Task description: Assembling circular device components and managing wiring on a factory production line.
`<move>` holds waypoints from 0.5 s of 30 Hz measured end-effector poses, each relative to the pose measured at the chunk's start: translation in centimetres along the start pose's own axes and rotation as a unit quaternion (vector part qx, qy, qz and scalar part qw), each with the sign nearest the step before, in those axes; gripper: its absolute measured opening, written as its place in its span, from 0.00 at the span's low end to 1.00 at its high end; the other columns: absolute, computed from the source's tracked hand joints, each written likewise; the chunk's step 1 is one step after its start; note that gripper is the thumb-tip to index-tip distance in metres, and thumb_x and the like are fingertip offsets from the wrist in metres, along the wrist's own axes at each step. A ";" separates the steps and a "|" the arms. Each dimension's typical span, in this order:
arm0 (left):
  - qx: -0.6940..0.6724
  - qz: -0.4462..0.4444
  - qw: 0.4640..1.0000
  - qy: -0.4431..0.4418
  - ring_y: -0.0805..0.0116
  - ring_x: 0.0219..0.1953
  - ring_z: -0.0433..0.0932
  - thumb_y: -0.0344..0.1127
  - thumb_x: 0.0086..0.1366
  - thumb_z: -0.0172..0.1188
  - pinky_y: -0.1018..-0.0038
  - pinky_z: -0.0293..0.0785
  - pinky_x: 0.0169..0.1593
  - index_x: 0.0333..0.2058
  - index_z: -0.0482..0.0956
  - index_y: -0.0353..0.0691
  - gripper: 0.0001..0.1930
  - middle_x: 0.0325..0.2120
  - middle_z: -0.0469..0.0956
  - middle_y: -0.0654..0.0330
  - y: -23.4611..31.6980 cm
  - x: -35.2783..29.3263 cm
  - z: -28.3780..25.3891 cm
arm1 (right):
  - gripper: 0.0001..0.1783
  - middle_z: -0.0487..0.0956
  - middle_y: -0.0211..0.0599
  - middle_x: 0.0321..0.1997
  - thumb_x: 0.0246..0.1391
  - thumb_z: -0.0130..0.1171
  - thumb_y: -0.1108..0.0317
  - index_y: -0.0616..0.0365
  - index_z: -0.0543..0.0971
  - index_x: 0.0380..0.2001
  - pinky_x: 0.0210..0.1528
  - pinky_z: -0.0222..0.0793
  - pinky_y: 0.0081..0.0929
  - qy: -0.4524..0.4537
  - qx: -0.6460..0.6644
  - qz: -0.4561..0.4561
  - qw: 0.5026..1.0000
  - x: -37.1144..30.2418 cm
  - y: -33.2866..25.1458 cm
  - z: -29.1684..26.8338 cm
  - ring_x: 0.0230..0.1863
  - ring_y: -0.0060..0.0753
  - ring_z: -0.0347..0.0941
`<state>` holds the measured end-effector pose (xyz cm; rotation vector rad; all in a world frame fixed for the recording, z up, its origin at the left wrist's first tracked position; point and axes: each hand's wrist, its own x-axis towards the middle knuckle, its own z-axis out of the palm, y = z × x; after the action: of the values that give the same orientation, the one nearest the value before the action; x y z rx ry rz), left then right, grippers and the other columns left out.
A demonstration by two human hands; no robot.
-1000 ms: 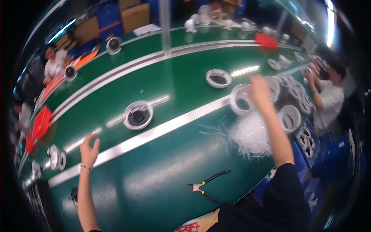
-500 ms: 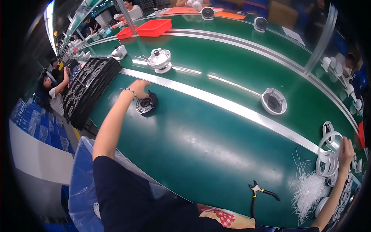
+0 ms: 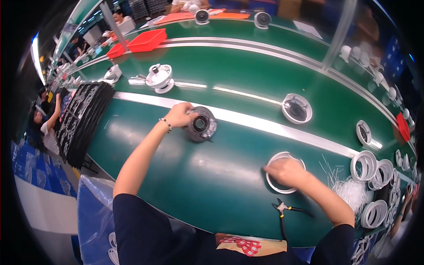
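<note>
My left hand (image 3: 180, 115) is closed on the edge of a dark round housing (image 3: 208, 132) with a black hub at its centre. It is held up off the green bench, its open face tilted toward me. On the right, my right hand (image 3: 287, 172) grips a white plastic ring (image 3: 285, 191) over the bench; its fingers cover part of the ring and are slightly blurred. Below that ring lie cutting pliers (image 3: 282, 207) with black and yellow handles, jaws apart.
Several white rings (image 3: 364, 167) stand at the right beside a heap of thin white plastic strips (image 3: 351, 192). Beyond the metal strip, a white bowl-shaped shell (image 3: 297, 109) and a white fan part (image 3: 159, 77) rest on the green belt. Black trays (image 3: 84, 119) are stacked at left.
My left hand has picked up the dark housing and brought it rightward. My right hand has carried a white ring from the right-hand pile toward the middle. The view has shifted somewhat.
</note>
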<state>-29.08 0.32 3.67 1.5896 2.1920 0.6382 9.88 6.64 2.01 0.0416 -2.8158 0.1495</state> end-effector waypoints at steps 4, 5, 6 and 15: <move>-0.172 0.039 0.982 -0.062 0.73 0.33 0.71 0.34 0.56 0.56 0.76 0.68 0.38 0.33 0.72 0.33 0.10 0.29 0.75 0.59 5.7 0.2 3.2 | 0.07 0.68 0.36 0.17 0.30 0.54 0.69 0.60 0.72 0.17 0.26 0.66 0.32 -0.025 0.116 -0.019 0.993 0.2 -2.6 0.1 0.24 0.37 0.68; -0.253 -0.014 0.959 -0.125 0.77 0.33 0.69 0.33 0.57 0.54 0.79 0.67 0.38 0.33 0.72 0.35 0.08 0.30 0.74 0.62 6.7 0.2 3.7 | 0.07 0.68 0.36 0.16 0.32 0.56 0.68 0.58 0.70 0.14 0.26 0.65 0.32 -0.048 0.124 -0.013 0.991 -0.2 -3.1 -0.2 0.22 0.38 0.67; -0.254 -0.009 0.958 -0.135 0.77 0.33 0.69 0.33 0.57 0.54 0.79 0.67 0.38 0.33 0.72 0.35 0.08 0.30 0.74 0.62 7.2 0.3 4.1 | 0.07 0.68 0.36 0.16 0.32 0.56 0.68 0.58 0.70 0.14 0.26 0.65 0.32 -0.049 0.124 -0.002 0.991 -0.6 -3.7 -0.7 0.22 0.38 0.67; -0.410 0.034 0.897 -0.162 0.81 0.34 0.70 0.33 0.60 0.51 0.84 0.67 0.38 0.39 0.70 0.35 0.10 0.31 0.73 0.65 9.8 0.1 9.1 | 0.39 0.60 0.51 0.57 0.27 0.67 0.55 0.59 0.67 0.46 0.55 0.52 0.51 -0.049 0.009 0.236 0.970 -1.8 -5.2 -4.9 0.57 0.54 0.56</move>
<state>-16.55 4.38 1.44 1.1901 1.3365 1.0489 13.33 1.97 6.60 -0.6359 -2.8695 0.2883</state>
